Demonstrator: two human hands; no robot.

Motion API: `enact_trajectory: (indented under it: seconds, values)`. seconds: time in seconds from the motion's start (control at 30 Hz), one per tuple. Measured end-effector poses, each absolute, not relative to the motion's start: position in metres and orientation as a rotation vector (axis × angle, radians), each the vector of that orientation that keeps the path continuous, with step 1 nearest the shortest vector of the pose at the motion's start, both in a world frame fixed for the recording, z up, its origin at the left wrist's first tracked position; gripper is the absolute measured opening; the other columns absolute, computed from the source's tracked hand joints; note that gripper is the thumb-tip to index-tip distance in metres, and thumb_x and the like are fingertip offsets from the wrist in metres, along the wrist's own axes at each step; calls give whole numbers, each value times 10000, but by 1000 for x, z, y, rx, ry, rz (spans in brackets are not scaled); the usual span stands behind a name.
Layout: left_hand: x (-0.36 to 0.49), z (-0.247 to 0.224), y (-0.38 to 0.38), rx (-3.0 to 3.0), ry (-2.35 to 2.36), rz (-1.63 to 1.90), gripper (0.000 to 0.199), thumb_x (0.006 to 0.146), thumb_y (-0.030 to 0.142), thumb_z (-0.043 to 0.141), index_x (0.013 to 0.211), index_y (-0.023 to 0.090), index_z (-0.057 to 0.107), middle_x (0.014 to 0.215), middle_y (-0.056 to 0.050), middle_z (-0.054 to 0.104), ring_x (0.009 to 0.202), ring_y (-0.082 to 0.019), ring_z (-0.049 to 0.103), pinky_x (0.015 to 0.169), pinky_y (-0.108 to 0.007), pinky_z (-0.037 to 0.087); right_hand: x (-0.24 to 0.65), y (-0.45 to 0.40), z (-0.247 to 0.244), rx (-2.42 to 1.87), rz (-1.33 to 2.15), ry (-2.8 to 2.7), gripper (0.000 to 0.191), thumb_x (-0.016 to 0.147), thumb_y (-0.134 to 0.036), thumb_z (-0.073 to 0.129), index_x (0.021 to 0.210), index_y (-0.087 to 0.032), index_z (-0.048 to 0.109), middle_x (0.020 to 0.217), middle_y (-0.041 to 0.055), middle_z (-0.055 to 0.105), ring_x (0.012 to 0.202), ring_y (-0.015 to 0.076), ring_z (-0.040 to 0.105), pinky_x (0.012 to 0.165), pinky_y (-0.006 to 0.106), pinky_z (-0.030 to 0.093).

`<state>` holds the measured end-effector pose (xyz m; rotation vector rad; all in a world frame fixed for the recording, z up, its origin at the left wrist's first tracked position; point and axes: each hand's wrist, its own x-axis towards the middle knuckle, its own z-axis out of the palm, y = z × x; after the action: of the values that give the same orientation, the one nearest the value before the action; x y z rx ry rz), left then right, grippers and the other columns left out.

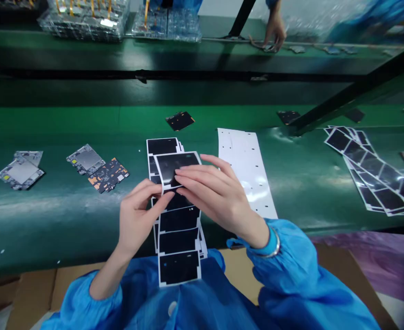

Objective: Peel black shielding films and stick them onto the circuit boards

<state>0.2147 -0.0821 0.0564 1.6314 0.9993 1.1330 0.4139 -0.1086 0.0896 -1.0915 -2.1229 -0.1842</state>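
Note:
A strip of black rectangular stickers on white backing (179, 240) is lifted in front of me, its lower end hanging over the bench edge. My left hand (136, 213) pinches the strip's left edge between thumb and fingers. Across the strip's bent upper part lies my right hand (222, 195), fingers closed on the top black sticker and the thumb low at its edge. Whether that sticker has come away from the backing is hidden by the fingers. More sticker sheets (162, 145) lie underneath. To the right is a white sheet with small dark marks (241, 160).
Circuit boards (23, 169) lie at left, with another pair (86, 160) closer in. A black board (180, 120) rests on the bright green belt. Several sticker strips (370, 160) spread at right, near a dark slanted post (353, 96). A co-worker's hand (275, 30) is across the line.

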Motion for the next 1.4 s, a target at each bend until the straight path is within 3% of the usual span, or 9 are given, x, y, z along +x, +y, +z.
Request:
enact_trajectory:
  seconds: [0.3, 0.5, 0.73, 0.87, 1.0, 1.1, 1.2, 1.27, 1.4]
  values:
    - [220, 74, -84, 2106, 902, 1135, 144, 931, 48, 670, 934, 192, 663, 802, 38, 561, 678, -68, 541, 642, -182, 474, 417, -106, 96, -952, -403, -2287, 99, 955, -98, 651, 1005, -109, 735, 948, 110, 821, 879, 217, 778, 988, 465, 652]
    - [223, 71, -81, 2088, 866, 1085, 132, 928, 63, 685, 939, 194, 668, 791, 44, 547, 683, -71, 541, 640, -178, 468, 421, -99, 88, -1040, -298, -2156, 130, 940, -90, 645, 884, -198, 691, 851, 19, 811, 750, 147, 753, 921, 395, 665]
    - [224, 72, -76, 2117, 916, 1058, 115, 939, 86, 673, 906, 196, 666, 770, 42, 551, 660, -78, 548, 617, -189, 466, 424, -100, 83, -960, -262, -2256, 155, 959, -81, 633, 1049, -172, 720, 1080, 93, 824, 991, 215, 785, 896, 424, 673]
    - [224, 72, -74, 2101, 894, 1033, 109, 949, 111, 668, 900, 208, 654, 779, 37, 559, 664, -86, 554, 611, -193, 462, 422, -94, 80, -983, -229, -2181, 97, 933, -86, 659, 935, -176, 696, 915, 67, 821, 816, 188, 766, 806, 378, 665]
    - [216, 51, -64, 1943, 1057, 1050, 225, 955, 211, 685, 1146, 259, 576, 757, 55, 566, 661, -116, 590, 651, -225, 512, 434, -84, 80, -1202, 58, -1718, 148, 925, -99, 651, 848, -223, 675, 819, 1, 785, 774, 174, 757, 725, 338, 631]
    - [209, 32, -59, 2094, 1420, 996, 286, 937, 215, 685, 1197, 229, 568, 1004, -62, 610, 960, -238, 655, 863, -410, 565, 436, -84, 79, -1306, 46, -1305, 130, 952, -160, 645, 867, -231, 714, 800, 1, 766, 765, 182, 757, 690, 329, 628]
    - [208, 26, -64, 2306, 1508, 850, 261, 964, 229, 636, 1225, 226, 642, 1473, -193, 406, 1399, -407, 439, 1069, -629, 458, 419, -92, 75, -1209, 160, -1449, 137, 970, -144, 637, 962, -231, 742, 917, 23, 801, 880, 192, 774, 795, 354, 649]
    - [209, 29, -71, 2246, 1308, 877, 242, 1000, 274, 587, 1227, 241, 662, 1558, -168, 335, 1479, -381, 372, 1129, -614, 447, 406, -99, 71, -1070, 362, -1709, 182, 973, -130, 639, 1096, -213, 744, 1073, 63, 811, 1048, 209, 765, 931, 393, 642]
    - [199, 36, -83, 1888, 1048, 848, 260, 1026, 373, 548, 1211, 291, 711, 1417, -110, 560, 1413, -295, 489, 1156, -550, 489, 401, -105, 62, -1072, 519, -1587, 350, 970, -193, 660, 1315, -249, 677, 1298, 96, 741, 1248, 246, 687, 1047, 475, 597]
